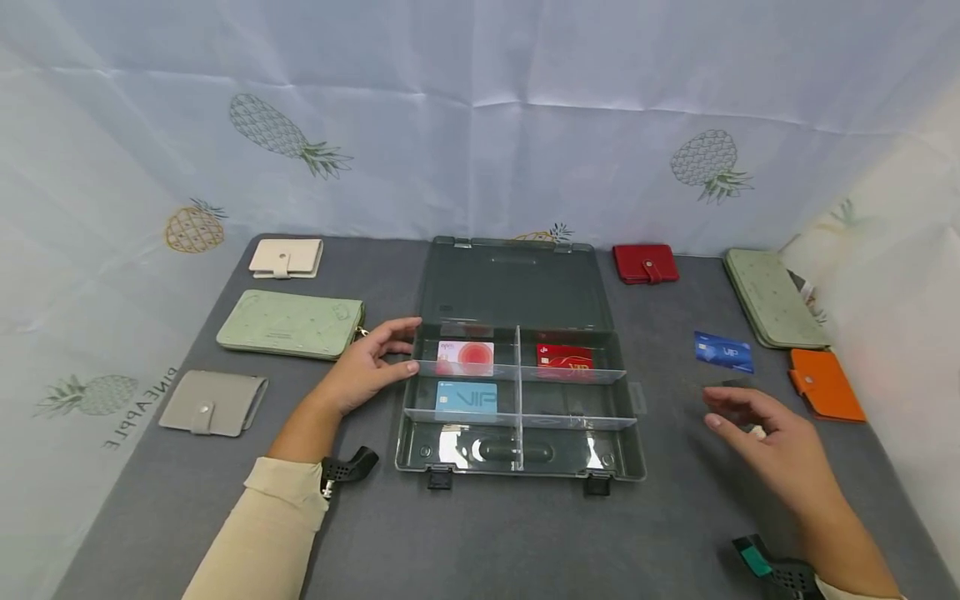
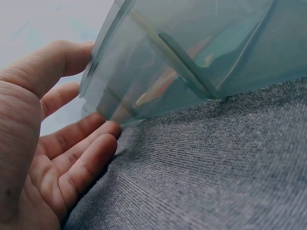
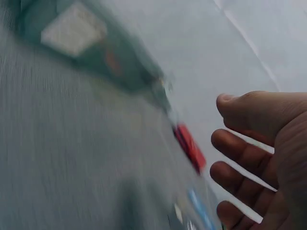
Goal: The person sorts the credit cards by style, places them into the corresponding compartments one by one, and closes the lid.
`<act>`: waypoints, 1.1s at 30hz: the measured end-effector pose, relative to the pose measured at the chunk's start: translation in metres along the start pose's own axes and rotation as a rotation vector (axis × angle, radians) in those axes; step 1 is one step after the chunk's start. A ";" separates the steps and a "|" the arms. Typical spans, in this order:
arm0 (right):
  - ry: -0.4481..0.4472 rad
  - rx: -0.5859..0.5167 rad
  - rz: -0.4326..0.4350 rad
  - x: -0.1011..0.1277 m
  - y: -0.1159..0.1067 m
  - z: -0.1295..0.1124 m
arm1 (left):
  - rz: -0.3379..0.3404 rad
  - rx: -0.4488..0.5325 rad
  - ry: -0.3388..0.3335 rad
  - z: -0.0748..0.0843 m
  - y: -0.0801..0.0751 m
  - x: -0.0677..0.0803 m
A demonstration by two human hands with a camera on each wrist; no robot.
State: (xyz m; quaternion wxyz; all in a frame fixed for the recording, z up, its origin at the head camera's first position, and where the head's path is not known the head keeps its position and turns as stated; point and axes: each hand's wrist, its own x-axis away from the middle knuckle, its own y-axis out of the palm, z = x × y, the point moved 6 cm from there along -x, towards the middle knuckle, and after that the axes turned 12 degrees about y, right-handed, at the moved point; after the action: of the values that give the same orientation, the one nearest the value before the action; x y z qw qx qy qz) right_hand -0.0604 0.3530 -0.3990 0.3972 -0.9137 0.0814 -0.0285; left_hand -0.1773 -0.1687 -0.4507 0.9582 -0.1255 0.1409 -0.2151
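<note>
Resting on a grey fabric-covered desk (image 1: pixel 480 533) ringed by pineapple-print sheeting (image 1: pixel 480 125), your left hand (image 1: pixel 371 362) touches the open clear plastic compartment box (image 1: pixel 517 400); your right hand (image 1: pixel 772 446) hovers open, empty.

A clear grey plastic organizer case (image 1: pixel 517 392) lies open at the centre of the worktop, lid folded flat toward 12 o'clock. Dividers split its tray into compartments: a pink card (image 1: pixel 465 357) at upper left, a light blue card (image 1: pixel 467 397) just below it, a red card (image 1: pixel 564 358) at upper right. A dark blue card (image 1: pixel 723 352) lies flat at the case's 3 o'clock, well apart.
</note>
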 end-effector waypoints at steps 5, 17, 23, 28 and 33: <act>0.208 0.166 -0.082 0.005 -0.016 0.050 | -0.001 -0.004 0.000 0.001 0.001 0.000; 0.151 0.360 -0.043 0.002 -0.026 0.094 | 0.003 -0.026 -0.002 0.001 0.000 0.000; 0.201 0.367 -0.108 -0.003 -0.025 0.096 | 0.005 -0.024 0.000 0.001 0.000 0.001; 0.347 0.354 -0.175 -0.005 -0.029 0.097 | 0.007 -0.025 -0.007 0.000 0.000 0.001; 0.481 0.302 -0.158 -0.003 -0.036 0.099 | 0.008 -0.017 -0.007 0.001 0.000 0.002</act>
State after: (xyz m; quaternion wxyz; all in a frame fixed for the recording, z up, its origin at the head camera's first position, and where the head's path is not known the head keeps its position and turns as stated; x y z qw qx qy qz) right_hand -0.0469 0.4487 -0.4400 0.4946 -0.8147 0.0966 -0.2870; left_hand -0.1755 -0.1690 -0.4506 0.9583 -0.1339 0.1401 -0.2098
